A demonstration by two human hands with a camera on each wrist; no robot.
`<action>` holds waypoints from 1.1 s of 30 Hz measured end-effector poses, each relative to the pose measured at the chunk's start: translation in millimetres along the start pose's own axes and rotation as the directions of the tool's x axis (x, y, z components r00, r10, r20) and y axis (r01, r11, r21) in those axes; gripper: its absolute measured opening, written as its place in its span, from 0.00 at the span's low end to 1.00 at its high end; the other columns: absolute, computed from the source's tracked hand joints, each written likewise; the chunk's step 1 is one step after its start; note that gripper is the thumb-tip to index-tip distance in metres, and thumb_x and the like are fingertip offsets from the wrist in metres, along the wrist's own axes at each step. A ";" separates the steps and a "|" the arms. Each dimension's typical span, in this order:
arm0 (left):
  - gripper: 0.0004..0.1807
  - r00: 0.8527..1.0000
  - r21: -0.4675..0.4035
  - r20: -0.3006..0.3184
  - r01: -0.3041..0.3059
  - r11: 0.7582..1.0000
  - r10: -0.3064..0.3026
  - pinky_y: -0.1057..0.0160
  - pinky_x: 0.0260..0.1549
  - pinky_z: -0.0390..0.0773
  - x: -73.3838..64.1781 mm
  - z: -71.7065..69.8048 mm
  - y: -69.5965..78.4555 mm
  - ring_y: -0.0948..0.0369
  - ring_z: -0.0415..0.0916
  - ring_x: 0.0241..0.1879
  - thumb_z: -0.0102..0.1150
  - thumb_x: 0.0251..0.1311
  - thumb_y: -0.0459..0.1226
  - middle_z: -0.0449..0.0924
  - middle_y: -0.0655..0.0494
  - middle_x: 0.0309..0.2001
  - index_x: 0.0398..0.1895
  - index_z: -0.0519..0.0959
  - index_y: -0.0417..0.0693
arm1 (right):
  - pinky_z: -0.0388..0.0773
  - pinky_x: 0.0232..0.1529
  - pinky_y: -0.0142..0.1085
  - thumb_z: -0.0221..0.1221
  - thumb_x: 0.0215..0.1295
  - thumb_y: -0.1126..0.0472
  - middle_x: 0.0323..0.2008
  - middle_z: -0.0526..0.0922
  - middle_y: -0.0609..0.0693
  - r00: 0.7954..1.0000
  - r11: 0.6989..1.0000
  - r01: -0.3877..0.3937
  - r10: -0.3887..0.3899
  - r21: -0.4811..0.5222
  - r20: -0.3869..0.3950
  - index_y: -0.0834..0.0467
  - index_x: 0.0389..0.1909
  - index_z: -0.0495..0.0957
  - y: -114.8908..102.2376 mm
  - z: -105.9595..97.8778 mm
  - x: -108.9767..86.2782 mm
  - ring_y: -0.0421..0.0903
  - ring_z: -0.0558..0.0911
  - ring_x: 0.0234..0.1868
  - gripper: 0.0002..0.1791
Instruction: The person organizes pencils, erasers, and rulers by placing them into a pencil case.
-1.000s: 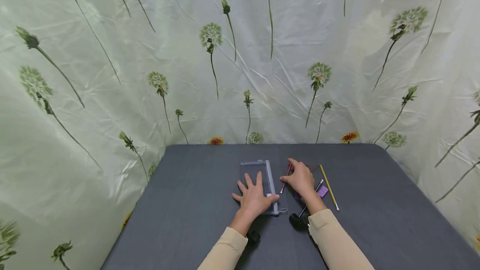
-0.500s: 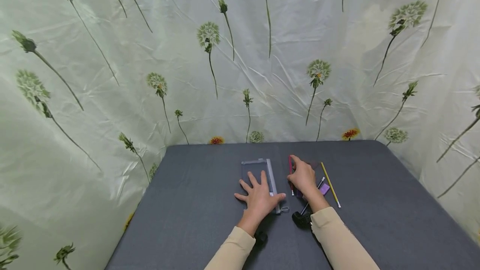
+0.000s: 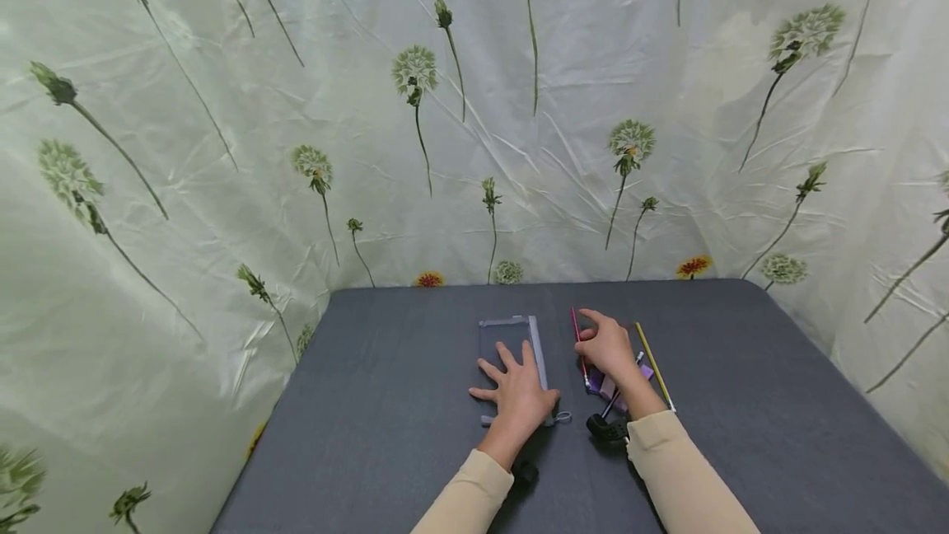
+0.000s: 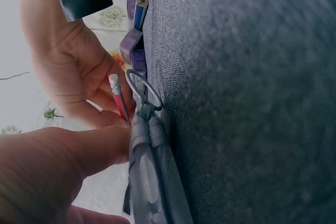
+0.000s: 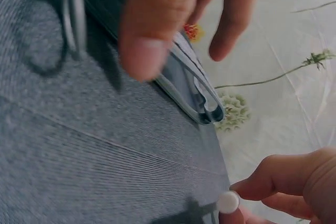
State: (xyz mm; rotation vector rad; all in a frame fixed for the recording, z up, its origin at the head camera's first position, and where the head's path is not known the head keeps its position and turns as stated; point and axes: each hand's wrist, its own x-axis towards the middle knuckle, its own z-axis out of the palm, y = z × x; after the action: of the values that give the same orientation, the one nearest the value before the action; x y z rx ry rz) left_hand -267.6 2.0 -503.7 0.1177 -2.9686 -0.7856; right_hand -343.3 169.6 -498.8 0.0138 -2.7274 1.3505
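In the head view my left hand point(image 3: 517, 392) lies with spread fingers on a clear zip pouch point(image 3: 493, 333) with a pale zipper edge. A ring pull point(image 4: 144, 88) hangs from the zipper's near end, close to my left thumb point(image 4: 100, 148). To the right, my right hand point(image 3: 610, 348) pinches a red pencil point(image 3: 578, 340) between thumb and fingers. The pencil's white eraser end point(image 5: 228, 202) points toward me. Beneath and beside the right wrist lie purple blocks point(image 3: 596, 381) and a dark pencil point(image 3: 611, 404), partly hidden by the hand.
A yellow pencil point(image 3: 656, 365) lies right of the right hand. The grey table point(image 3: 385, 402) ends at a flower-printed curtain point(image 3: 474, 105). Black camera mounts sit under both wrists, the right one point(image 3: 604, 428) close to the dark pencil.
The red pencil's eraser end has swung to the right, and my right hand has shifted slightly right with it. My left hand has slid a little right over the pouch, fingers still spread.
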 end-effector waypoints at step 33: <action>0.39 0.982 -0.434 0.181 0.037 0.900 0.047 0.11 0.45 0.37 17.3 -37.4 -13.5 0.28 0.34 0.74 0.45 0.61 0.37 0.41 0.42 0.80 0.74 0.61 0.84 | 0.83 0.38 0.43 0.56 0.65 0.72 0.53 0.80 0.69 0.984 0.940 -0.078 0.019 0.332 0.175 0.67 0.63 0.75 -6.6 -19.9 -5.3 0.56 0.84 0.41 0.24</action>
State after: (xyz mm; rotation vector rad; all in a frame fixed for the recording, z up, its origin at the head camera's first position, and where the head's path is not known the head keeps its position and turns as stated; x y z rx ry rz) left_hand -280.9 -29.6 -477.2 0.0096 -2.8620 -1.5148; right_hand -336.0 181.2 -482.1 0.0914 -2.5996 1.8990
